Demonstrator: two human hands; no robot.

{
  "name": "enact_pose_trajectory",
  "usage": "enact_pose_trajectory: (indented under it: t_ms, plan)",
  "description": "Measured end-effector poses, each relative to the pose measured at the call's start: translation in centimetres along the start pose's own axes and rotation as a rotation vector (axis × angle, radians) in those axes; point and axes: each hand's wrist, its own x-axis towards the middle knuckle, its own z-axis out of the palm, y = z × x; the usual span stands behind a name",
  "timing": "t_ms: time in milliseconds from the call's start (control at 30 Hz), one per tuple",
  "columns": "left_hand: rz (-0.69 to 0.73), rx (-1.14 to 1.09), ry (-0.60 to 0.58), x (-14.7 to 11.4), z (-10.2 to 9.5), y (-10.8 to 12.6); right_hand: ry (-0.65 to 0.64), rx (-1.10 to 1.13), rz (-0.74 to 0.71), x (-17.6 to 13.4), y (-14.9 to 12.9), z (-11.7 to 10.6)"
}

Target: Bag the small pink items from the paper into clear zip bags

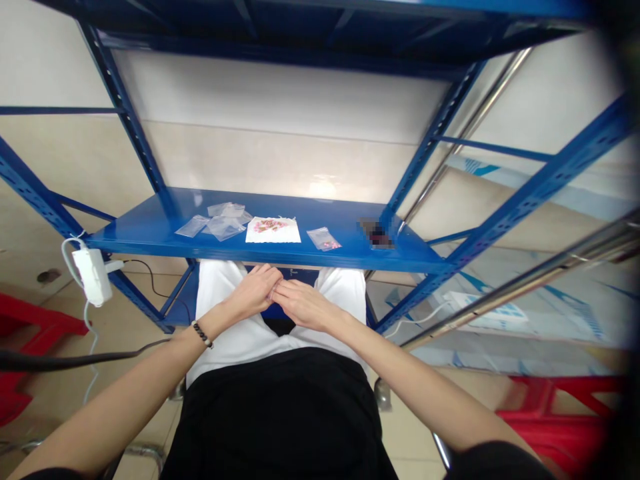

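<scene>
My left hand and my right hand meet over my lap, just in front of the blue shelf's edge. Both have their fingers closed, pressed together at the fingertips. Whatever is pinched between them, if anything, is too small and hidden to name. On the shelf beyond them lies a white sheet with a pile of small pink and brown pieces on it. To its right is a clear zip bag with a few pink pieces inside. Several clear zip bags overlap on the left.
A partly blurred dark flat object lies at the shelf's right end. A white power strip hangs from the left post with its cable. Blue uprights and an upper shelf frame the space. Red stools stand at both sides.
</scene>
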Motion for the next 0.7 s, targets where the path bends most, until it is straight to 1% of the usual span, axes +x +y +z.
enact_pose_trajectory:
  t_ms: [133,233,333,500,600,700]
  plan:
    - [0.028,0.103,-0.018,0.6,-0.4,0.4,-0.014,-0.048,0.016,0.2,0.1,0.3]
    - [0.059,0.143,-0.025,0.8,-0.9,0.3,-0.016,-0.076,0.014,0.3,0.2,-0.1]
    - [0.08,0.102,-0.025,0.6,-1.4,-0.2,-0.01,-0.097,0.001,0.4,0.0,-0.9]
    - [0.054,-0.022,-0.018,-0.1,-1.9,-0.6,0.019,-0.053,-0.016,0.1,0.0,-1.8]
    - [0.063,-0.074,0.006,0.0,-1.8,-0.2,0.031,-0.03,-0.032,0.0,0.2,-1.9]
    - [0.062,-0.067,0.021,0.3,-1.8,0.6,0.031,-0.031,-0.028,0.0,0.3,-1.9]
